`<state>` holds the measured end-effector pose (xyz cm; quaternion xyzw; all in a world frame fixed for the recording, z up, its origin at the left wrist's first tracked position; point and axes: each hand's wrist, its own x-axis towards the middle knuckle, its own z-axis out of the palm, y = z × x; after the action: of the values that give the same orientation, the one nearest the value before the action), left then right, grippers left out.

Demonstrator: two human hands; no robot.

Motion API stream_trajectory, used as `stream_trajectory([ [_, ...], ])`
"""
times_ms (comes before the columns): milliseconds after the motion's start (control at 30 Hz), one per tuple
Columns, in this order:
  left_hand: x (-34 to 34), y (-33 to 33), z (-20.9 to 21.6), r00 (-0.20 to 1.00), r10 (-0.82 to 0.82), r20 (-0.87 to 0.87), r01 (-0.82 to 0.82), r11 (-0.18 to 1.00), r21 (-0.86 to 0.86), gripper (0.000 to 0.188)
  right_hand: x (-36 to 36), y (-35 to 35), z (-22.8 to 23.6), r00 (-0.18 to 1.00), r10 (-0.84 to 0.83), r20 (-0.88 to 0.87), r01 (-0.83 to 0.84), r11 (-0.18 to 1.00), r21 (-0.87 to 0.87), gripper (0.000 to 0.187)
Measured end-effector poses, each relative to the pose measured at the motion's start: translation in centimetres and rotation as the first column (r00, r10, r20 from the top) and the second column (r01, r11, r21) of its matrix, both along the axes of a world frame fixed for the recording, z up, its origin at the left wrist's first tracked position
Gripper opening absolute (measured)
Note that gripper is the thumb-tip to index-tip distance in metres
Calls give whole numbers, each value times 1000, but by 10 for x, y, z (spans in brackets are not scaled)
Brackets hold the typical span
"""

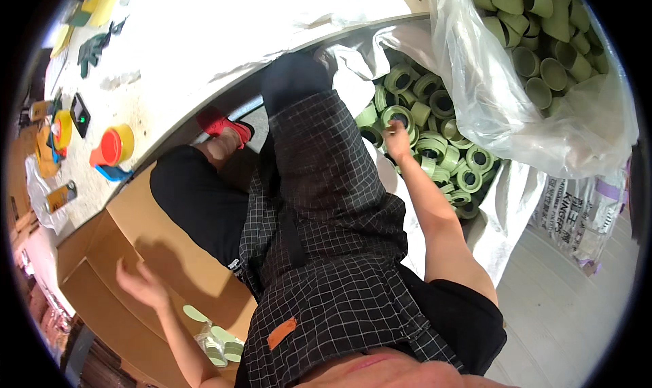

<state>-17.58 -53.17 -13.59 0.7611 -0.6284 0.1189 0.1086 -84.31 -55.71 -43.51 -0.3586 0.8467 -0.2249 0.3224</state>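
Observation:
My right hand [397, 142] reaches into a white woven sack [499, 235] on the right, its fingers closed at the near rim of a pale green plastic ring with a dark inside [399, 118]. Many similar green rings [468, 179] lie loose around it in the sack. On the left, my left hand [142, 284] hovers over an open cardboard box [115, 306], fingers spread and holding nothing. Low in that box are several flat pale green pieces [224, 335], some in clear plastic; my left forearm is close beside them.
A clear plastic bag of green cups [543, 62] stands at the far right. The white worktable [204, 28] carries a tape roll on a red dispenser [115, 147], a phone [80, 115] and a dark glove [93, 50]. A printed sack [577, 215] rests on the floor.

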Motion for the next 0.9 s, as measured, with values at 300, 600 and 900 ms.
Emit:
stream_trajectory([
  [300, -167, -90, -36, 684, -702, -200, 696, 546, 466, 50, 29, -72, -60, 952, 190, -239, -104, 938, 330, 84],
  [600, -191, -103, -49, 693, -683, -230, 705, 577, 413, 39, 11, -81, -78, 895, 415, -162, -289, 818, 498, 82],
  [900, -175, -90, -60, 656, -720, -226, 749, 587, 307, 29, -26, -17, -16, 927, -346, 147, 362, 926, -105, 64],
])
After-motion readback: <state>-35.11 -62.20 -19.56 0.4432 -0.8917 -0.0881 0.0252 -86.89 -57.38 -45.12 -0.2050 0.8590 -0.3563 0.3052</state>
